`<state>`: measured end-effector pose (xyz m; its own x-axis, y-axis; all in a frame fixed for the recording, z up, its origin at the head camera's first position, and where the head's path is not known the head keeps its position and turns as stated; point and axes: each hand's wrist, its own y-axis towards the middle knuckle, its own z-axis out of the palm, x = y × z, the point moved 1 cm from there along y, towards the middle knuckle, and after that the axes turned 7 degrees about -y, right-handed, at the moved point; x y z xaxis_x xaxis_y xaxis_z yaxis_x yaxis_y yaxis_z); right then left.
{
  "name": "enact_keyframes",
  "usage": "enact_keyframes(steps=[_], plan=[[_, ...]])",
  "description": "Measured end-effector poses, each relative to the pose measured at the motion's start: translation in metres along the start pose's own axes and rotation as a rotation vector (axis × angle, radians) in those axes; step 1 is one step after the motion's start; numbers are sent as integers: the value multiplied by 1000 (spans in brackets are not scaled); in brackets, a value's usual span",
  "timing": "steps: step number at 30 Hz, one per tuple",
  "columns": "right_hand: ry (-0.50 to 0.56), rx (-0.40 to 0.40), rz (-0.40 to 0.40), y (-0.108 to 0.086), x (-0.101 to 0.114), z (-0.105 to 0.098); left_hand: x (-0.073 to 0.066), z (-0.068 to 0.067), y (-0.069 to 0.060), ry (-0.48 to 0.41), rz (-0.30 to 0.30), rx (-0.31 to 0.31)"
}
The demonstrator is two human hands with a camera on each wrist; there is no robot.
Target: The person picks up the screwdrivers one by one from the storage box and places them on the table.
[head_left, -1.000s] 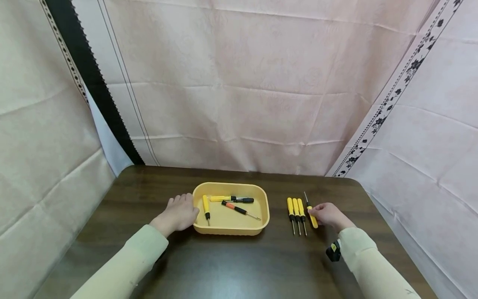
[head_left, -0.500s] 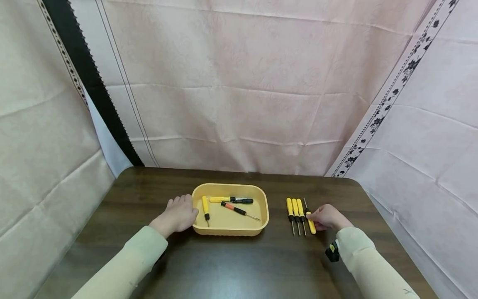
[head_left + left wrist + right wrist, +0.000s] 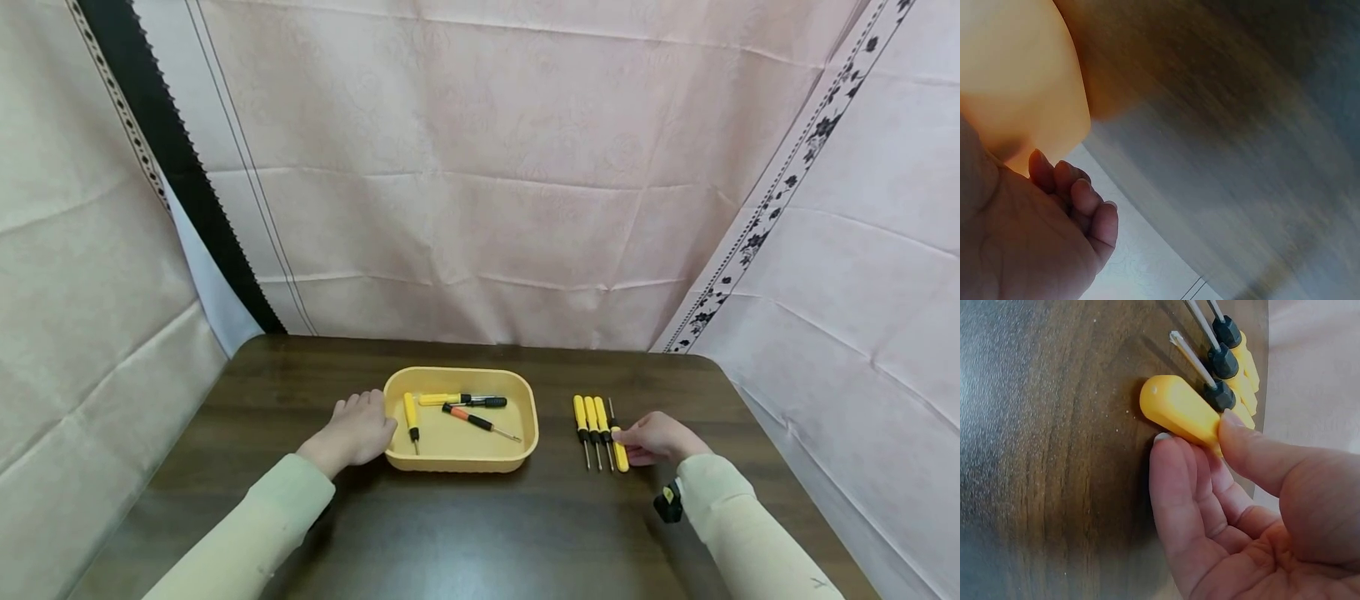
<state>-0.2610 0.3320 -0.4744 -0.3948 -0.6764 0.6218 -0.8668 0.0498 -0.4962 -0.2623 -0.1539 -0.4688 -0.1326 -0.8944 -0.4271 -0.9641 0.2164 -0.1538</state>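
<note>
By the right grip (image 3: 656,435), a yellow screwdriver (image 3: 1179,407) is pinched just beside three aligned screwdrivers (image 3: 591,412); by a too strong sideways push, their row could be disturbed. By the left grip (image 3: 362,428) the tray (image 3: 461,446) is touched; whether it is clamped cannot be told.

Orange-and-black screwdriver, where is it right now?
Head view: the orange-and-black screwdriver lies inside the yellow tray, well left of the right hand. It's just nearer the wearer than the yellow screwdriver along the tray's far side.
</note>
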Motion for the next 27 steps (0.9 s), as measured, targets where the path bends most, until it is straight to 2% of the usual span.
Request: enact_keyframes(steps=[24,27], plan=[[23,13,-21,1,-1,3,0,1,-1,4,-12,9],[-6,2,-25,-2,1,2,0,2,-1,3,-9,9]])
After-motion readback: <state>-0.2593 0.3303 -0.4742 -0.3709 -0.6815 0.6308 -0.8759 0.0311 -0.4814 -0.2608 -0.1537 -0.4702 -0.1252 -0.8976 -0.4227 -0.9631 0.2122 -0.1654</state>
